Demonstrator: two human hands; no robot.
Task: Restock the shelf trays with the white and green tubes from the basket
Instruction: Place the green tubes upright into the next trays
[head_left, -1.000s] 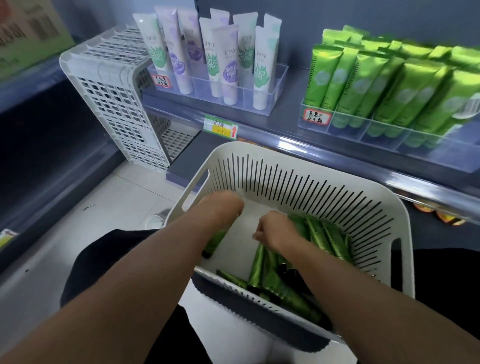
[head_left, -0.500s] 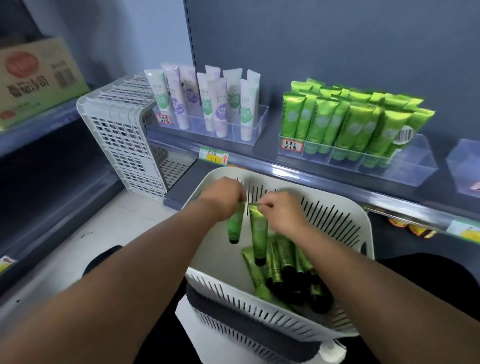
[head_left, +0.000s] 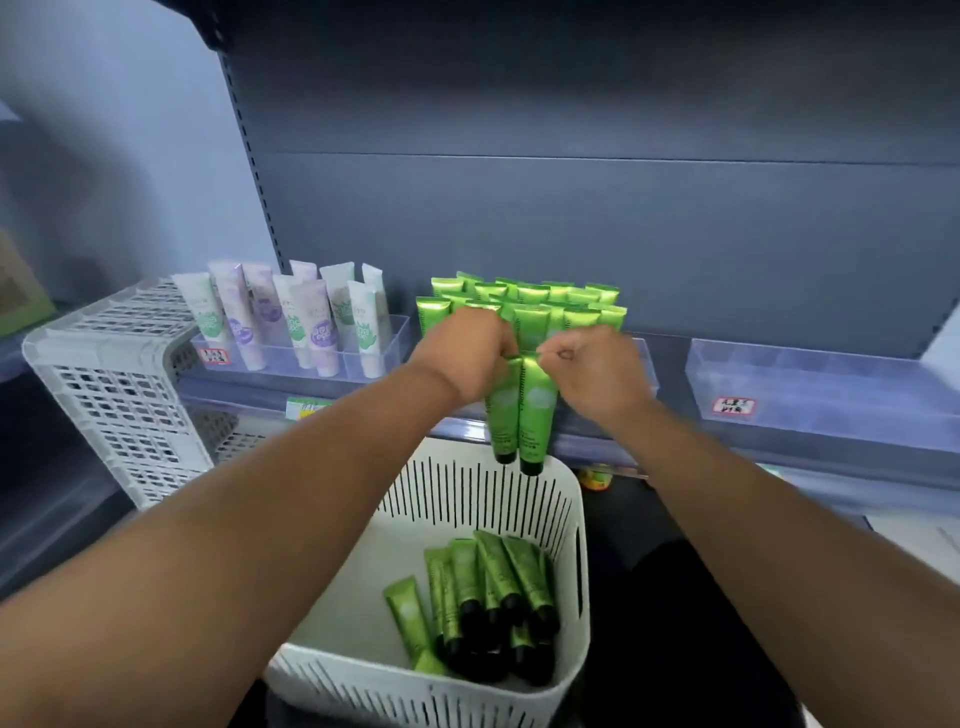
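Head view shows you pinch one green tube in each hand, left hand (head_left: 467, 353) and right hand (head_left: 597, 371), both tubes (head_left: 522, 410) hanging upright, caps down, just before the green tray (head_left: 641, 358).

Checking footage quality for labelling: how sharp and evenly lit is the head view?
Head view: wide-angle bend curves the shelf edge; both hands and held green tubes slightly motion-blurred; price labels unreadable; soft light, corners dimmer, mild sheen on tubes.

Both hands — left hand (head_left: 467, 358), right hand (head_left: 597, 374) — have lifted two green tubes (head_left: 519, 410) from the basket (head_left: 467, 493) up to the far green tray.
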